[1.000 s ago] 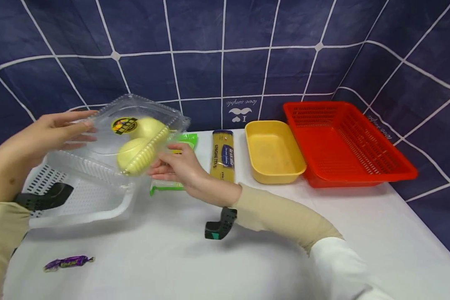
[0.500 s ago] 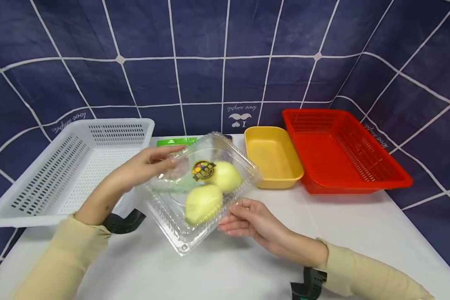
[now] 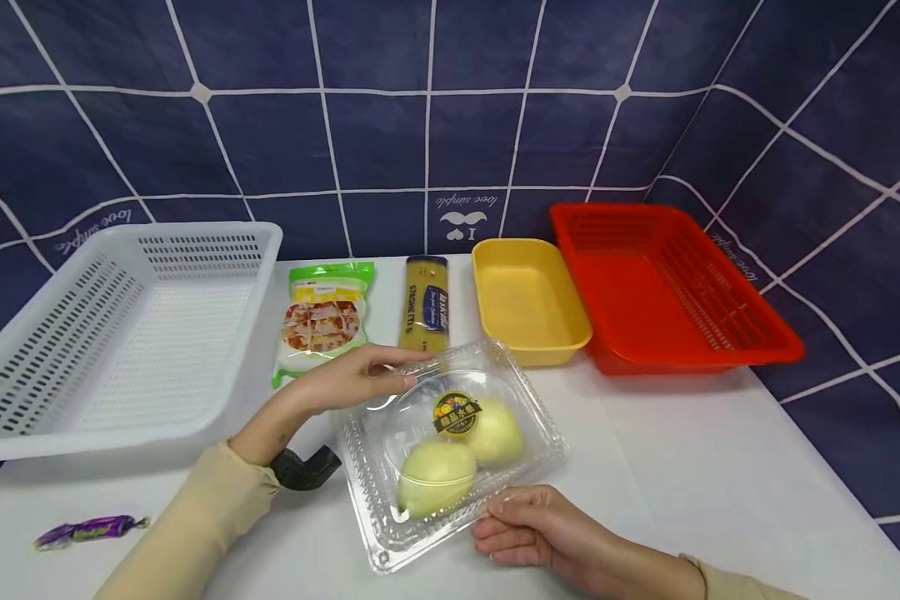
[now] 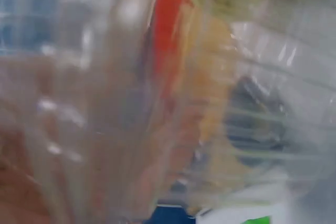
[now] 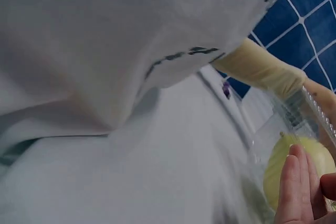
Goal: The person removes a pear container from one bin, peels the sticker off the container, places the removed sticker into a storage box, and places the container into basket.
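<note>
A clear plastic clamshell box [image 3: 371,521] with a round fruit label is in front of me, tilted, in the head view. Two pale yellow-green fruits [image 3: 437,479] lie inside it; one fruit [image 5: 273,174] also shows in the right wrist view. My left hand [image 3: 352,375] grips the box at its far-left edge, thumb on top. At the near edge my right hand [image 3: 543,533] pinches the rim, its other fingers curled under; the right wrist view shows these fingers [image 5: 294,187] beside the box. Blurred clear plastic [image 4: 100,103] fills most of the left wrist view.
Left stands a white perforated basket [image 3: 172,358]. Behind the box lie a green-edged food bag [image 3: 322,321] and a spaghetti pack [image 3: 425,304]. Right of them are a yellow tub [image 3: 532,312] and a red basket [image 3: 645,300]. A purple wrapped candy [image 3: 93,530] lies front left.
Both hands have carried the clamshell box from over the white basket to the right and nearer to me, bringing it lower. The food bag and spaghetti pack now show more fully.
</note>
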{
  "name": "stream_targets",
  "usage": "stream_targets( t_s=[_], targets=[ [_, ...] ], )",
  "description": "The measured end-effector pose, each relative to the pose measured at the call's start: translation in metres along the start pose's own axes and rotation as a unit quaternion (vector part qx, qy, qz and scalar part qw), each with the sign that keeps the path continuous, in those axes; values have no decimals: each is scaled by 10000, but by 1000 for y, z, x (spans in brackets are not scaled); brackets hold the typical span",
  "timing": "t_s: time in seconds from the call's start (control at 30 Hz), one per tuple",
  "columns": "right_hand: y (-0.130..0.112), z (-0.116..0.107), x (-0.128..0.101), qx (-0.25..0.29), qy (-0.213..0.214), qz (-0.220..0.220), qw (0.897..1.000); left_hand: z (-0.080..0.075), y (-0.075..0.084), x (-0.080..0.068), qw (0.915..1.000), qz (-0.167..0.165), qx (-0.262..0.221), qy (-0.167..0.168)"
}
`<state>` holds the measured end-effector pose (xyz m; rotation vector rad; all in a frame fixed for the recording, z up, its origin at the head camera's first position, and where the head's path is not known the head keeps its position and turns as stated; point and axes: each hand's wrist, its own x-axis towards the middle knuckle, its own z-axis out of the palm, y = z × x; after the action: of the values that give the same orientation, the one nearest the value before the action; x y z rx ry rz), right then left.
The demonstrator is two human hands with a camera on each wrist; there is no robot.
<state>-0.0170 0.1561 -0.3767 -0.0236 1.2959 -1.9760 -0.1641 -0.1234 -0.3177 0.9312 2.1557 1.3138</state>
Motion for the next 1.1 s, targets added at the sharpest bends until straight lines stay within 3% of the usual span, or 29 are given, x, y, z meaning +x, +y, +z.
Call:
stream_targets(
  t_s=[0.17, 0.37, 0.57, 0.73, 0.83, 1.0, 1.1],
  targets=[
    [6, 3, -1, 39, -12, -28, 10000, -1, -10, 8, 9991, -4, -356, -247],
    [11, 4, -2, 232, -344, -56, 9991, -1, -16, 10, 9984, 93, -409, -368],
    [14, -5, -6, 431, -1032, 176, 9936, -1, -14, 14, 9969, 453, -305, -572],
    [14, -10, -12, 500, -1594, 471, 9848, -1, -18, 17, 9950, 495, -383, -776],
    [12, -11, -17, 253, -1682, 738, 9827, 0, -21, 19, 9941, 449, -459, -872],
    [-1, -15, -28, -738, -1687, 1121, 9765, 3, -30, 26, 9911, 544, -604, -1050],
    [-17, -17, -33, -1805, -2045, 920, 9577, 4, -33, 29, 9900, 521, -699, -1105]
  ],
)
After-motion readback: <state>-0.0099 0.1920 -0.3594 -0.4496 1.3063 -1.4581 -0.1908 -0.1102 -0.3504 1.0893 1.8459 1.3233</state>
